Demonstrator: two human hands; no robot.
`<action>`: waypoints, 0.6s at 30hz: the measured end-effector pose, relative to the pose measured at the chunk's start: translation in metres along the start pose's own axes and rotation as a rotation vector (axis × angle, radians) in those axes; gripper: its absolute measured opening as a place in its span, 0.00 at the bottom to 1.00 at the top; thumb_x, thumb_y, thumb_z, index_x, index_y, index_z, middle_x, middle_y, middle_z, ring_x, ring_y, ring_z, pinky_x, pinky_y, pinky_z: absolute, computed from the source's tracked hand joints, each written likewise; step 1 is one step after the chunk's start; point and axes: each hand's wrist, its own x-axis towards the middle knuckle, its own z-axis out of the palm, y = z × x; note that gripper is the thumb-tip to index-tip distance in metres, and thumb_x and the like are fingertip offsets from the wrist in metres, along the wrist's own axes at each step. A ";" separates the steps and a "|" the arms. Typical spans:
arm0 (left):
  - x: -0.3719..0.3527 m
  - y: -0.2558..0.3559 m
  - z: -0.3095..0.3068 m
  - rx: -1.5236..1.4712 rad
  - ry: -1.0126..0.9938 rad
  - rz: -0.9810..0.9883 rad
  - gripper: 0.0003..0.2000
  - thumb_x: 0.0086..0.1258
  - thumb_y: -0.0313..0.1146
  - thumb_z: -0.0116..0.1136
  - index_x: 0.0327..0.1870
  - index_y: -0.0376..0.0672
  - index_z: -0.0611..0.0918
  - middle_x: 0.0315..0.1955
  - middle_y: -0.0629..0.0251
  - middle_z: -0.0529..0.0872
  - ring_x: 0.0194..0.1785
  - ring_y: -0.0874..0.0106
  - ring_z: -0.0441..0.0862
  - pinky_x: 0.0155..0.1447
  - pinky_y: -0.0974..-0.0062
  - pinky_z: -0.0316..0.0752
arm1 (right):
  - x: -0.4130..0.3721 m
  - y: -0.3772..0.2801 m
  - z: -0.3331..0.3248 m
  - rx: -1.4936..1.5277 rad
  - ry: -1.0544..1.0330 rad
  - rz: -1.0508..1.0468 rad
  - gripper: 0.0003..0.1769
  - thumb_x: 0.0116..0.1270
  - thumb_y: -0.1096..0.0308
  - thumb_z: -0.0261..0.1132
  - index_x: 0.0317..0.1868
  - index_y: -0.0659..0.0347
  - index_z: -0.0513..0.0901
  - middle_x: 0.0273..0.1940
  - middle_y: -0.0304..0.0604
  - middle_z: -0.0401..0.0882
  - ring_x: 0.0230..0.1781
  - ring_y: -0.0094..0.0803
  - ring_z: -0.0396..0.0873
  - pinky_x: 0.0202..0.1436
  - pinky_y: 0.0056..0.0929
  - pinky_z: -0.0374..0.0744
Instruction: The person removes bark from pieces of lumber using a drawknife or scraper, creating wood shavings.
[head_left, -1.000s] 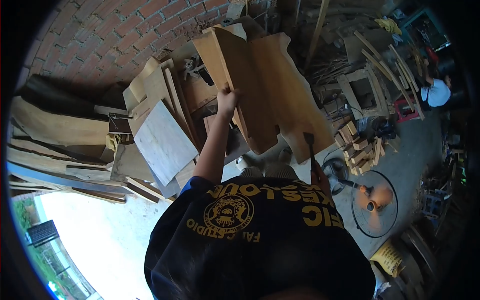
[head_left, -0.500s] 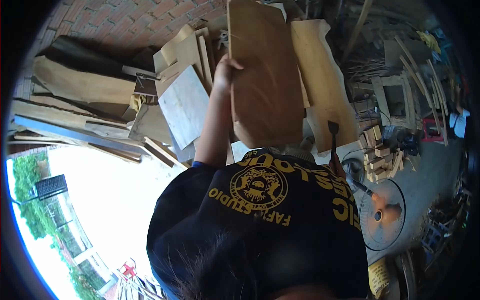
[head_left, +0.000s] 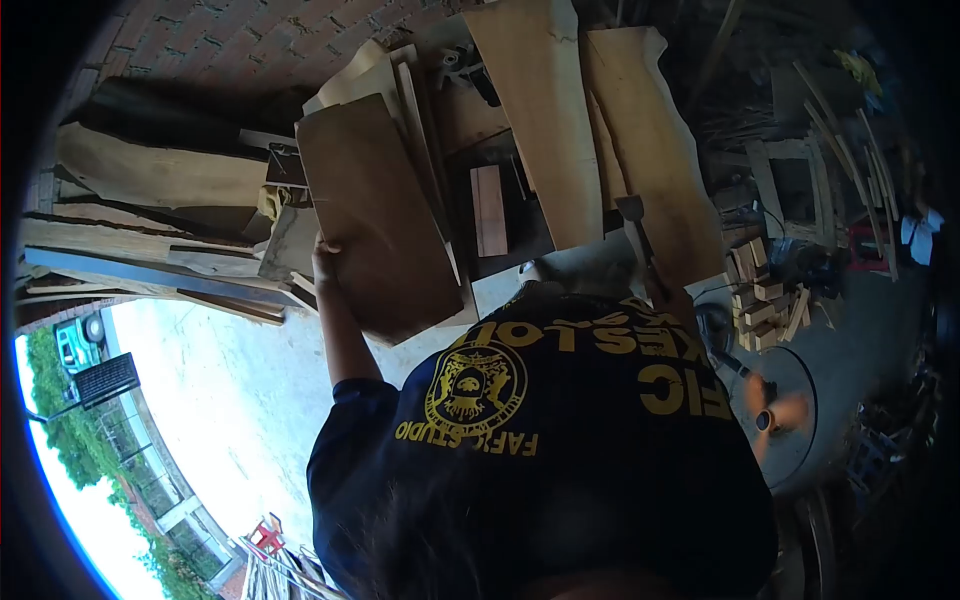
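My left hand grips the left edge of a brown wooden board, which is tilted over the other boards at the left. My right hand, partly hidden by the dark shirt, is closed on the handle of a scraper with a flat, wide blade pointing up. Beyond the scraper a long, pale wooden plank lies beside a wavy-edged plank. Between the held board and the pale plank rests a small wooden block.
Stacked slabs and planks lie at the left by a brick wall. At the right are a spinning fan, a pile of wood blocks and a wooden frame. Bright concrete floor shows at lower left.
My left hand has moved the brown board left and down, from in front of my body onto the left side. The pale plank and small block behind it now show. The scraper has shifted slightly left and up.
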 end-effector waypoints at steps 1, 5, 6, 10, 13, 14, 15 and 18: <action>0.000 -0.009 -0.007 -0.006 0.019 -0.008 0.31 0.38 0.27 0.53 0.53 0.35 0.76 0.46 0.57 0.81 0.50 0.62 0.78 0.60 0.67 0.71 | 0.004 -0.005 0.003 0.022 -0.007 -0.035 0.25 0.71 0.60 0.58 0.67 0.54 0.70 0.56 0.56 0.78 0.59 0.46 0.76 0.59 0.36 0.74; -0.003 -0.028 -0.007 -0.005 0.103 -0.109 0.28 0.46 0.26 0.51 0.54 0.33 0.76 0.45 0.56 0.81 0.48 0.62 0.78 0.58 0.67 0.71 | 0.012 -0.015 0.010 0.003 -0.073 -0.155 0.25 0.71 0.61 0.58 0.67 0.55 0.70 0.58 0.56 0.77 0.60 0.46 0.76 0.61 0.35 0.72; -0.005 -0.029 -0.008 -0.011 0.095 -0.112 0.28 0.46 0.26 0.51 0.54 0.33 0.76 0.45 0.56 0.81 0.48 0.62 0.78 0.58 0.67 0.71 | 0.013 -0.016 0.012 -0.002 -0.066 -0.151 0.25 0.71 0.61 0.58 0.67 0.55 0.70 0.58 0.56 0.77 0.60 0.46 0.76 0.61 0.35 0.72; -0.006 -0.015 0.003 0.114 0.250 -0.033 0.24 0.59 0.27 0.42 0.58 0.33 0.74 0.51 0.54 0.79 0.55 0.65 0.76 0.63 0.68 0.69 | 0.015 0.002 0.033 -0.059 -0.095 -0.214 0.26 0.72 0.61 0.57 0.68 0.54 0.68 0.58 0.56 0.76 0.59 0.46 0.76 0.61 0.34 0.72; 0.007 -0.011 0.009 0.074 0.186 0.122 0.25 0.63 0.27 0.39 0.63 0.37 0.74 0.65 0.53 0.69 0.70 0.63 0.63 0.72 0.67 0.55 | 0.017 0.011 0.041 -0.084 -0.096 -0.272 0.27 0.71 0.59 0.58 0.69 0.52 0.67 0.57 0.56 0.77 0.57 0.45 0.78 0.58 0.34 0.74; 0.009 -0.010 0.025 0.068 0.184 0.123 0.25 0.63 0.27 0.39 0.63 0.37 0.74 0.65 0.53 0.69 0.70 0.63 0.63 0.72 0.67 0.55 | 0.018 0.010 0.044 -0.056 -0.115 -0.250 0.28 0.71 0.58 0.59 0.69 0.51 0.66 0.56 0.56 0.78 0.56 0.45 0.79 0.56 0.34 0.75; 0.016 -0.011 0.039 0.388 0.169 0.134 0.24 0.64 0.27 0.40 0.62 0.39 0.75 0.66 0.52 0.67 0.71 0.61 0.61 0.73 0.66 0.54 | 0.018 0.009 0.046 -0.059 -0.113 -0.252 0.28 0.71 0.58 0.59 0.69 0.51 0.66 0.56 0.56 0.78 0.56 0.45 0.79 0.56 0.34 0.75; 0.026 -0.029 0.101 0.843 0.202 0.195 0.20 0.63 0.24 0.50 0.58 0.43 0.79 0.69 0.46 0.62 0.73 0.53 0.58 0.72 0.60 0.58 | 0.016 0.006 0.052 -0.022 -0.125 -0.141 0.29 0.70 0.57 0.60 0.70 0.49 0.65 0.55 0.55 0.79 0.54 0.45 0.80 0.55 0.35 0.77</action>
